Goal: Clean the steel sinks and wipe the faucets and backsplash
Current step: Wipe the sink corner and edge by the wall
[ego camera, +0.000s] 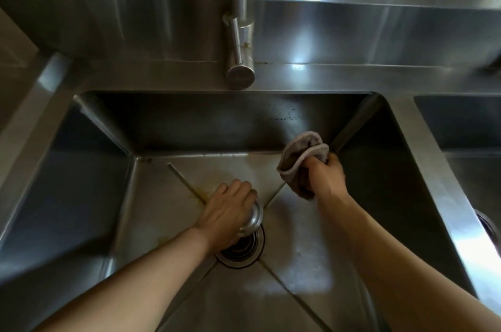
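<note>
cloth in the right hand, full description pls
The cloth is a small grey-brown rag with a stitched, paler hem, soft and crumpled, looking worn. It is bunched and folded over; the right hand grips it in a fist, folds sticking out above the fingers and a tail hanging below. It is held inside the sink, near the back right corner; whether it touches the steel cannot be told. Wet or dry is unclear.

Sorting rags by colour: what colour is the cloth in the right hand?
Greyish-brown, plain, seen in the head view: the cloth, gripped by the right hand.
</note>
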The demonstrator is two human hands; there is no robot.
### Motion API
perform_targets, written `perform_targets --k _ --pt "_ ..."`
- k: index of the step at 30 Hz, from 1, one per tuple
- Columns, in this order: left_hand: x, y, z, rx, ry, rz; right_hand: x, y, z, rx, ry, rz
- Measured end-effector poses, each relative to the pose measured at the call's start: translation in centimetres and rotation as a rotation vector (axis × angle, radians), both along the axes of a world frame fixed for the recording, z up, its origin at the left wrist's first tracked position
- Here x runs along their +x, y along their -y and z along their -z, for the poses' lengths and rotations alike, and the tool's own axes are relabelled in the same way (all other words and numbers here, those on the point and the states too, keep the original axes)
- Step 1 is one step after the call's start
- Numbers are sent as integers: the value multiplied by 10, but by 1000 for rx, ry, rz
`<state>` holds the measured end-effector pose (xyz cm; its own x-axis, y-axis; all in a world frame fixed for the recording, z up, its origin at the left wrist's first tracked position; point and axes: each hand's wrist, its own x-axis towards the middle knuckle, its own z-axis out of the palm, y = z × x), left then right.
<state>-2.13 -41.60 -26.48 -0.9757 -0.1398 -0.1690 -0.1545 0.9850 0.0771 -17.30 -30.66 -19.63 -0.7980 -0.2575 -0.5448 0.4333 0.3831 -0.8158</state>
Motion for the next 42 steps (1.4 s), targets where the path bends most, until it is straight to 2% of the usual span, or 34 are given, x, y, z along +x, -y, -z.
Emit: perform_targets --k 5,8,20,25,28,33,35,37,40,42 --pt "-40 -17 1 272 33 -221 -16 -20 -3 -12 -23 51" --pt "-69 -30 13 368 -2 -258 -24 -27 2 -20 -26 92" --pt "-107 -53 43 308 67 -222 -46 -33 24 -31 12 175" --pt "-95 -32 24 363 -13 -304 -42 -23 19 -58 -6 145" --pt "-78 -12 -7 280 -100 -453 -35 -11 9 -102 -29 151" --pt "-46 20 -64 153 -542 -484 -42 6 -14 -163 -151 245" --pt "-39 34 -81 83 -662 -485 -51 16 -20 -190 -198 317" --pt "-35 51 -93 14 -688 -519 -63 26 -24 -184 -212 401" --pt "-34 78 -95 -94 -576 -559 -79 38 -25 -108 -219 530" --pt "-31 90 -93 -127 -506 -515 -78 51 -26 -56 -218 567"
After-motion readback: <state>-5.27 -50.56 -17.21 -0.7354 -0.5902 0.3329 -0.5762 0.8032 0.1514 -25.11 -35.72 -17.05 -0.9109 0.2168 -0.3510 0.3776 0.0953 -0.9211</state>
